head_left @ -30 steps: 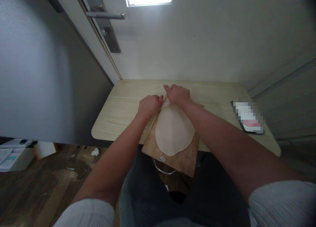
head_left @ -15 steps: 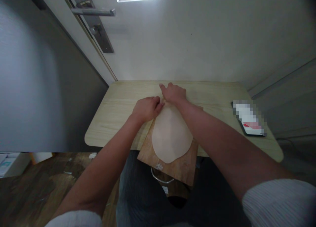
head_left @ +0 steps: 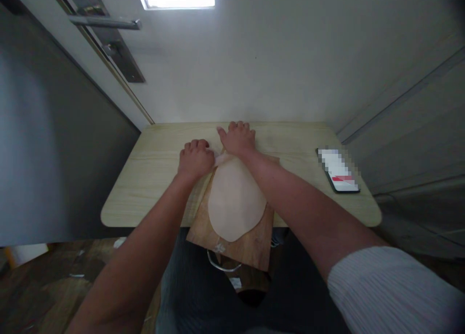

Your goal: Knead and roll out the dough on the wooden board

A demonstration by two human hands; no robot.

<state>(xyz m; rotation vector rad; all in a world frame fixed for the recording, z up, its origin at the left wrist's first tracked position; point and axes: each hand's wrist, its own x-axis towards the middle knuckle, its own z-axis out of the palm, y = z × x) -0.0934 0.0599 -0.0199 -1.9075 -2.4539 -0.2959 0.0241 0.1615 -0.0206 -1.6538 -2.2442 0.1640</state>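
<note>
A flat, pale, rounded sheet of what looks like dough lies on a brown wooden board, its far end narrowing under my hands. My left hand is closed at the far left, its fingers curled on a pale strip that stretches from the sheet. Palm down across the far end, my right hand presses there with its thumb held apart and fingers spread. My right wrist and forearm hide the sheet's upper right edge.
The board rests on a light wood table and juts past its near edge over my lap. A phone lies at the right. Behind the table stands a pale door with a metal handle.
My left hand has moved left, away from my right hand, drawing the pale strip out between them. The right hand's fingers have spread more. The whole view has shifted slightly.
</note>
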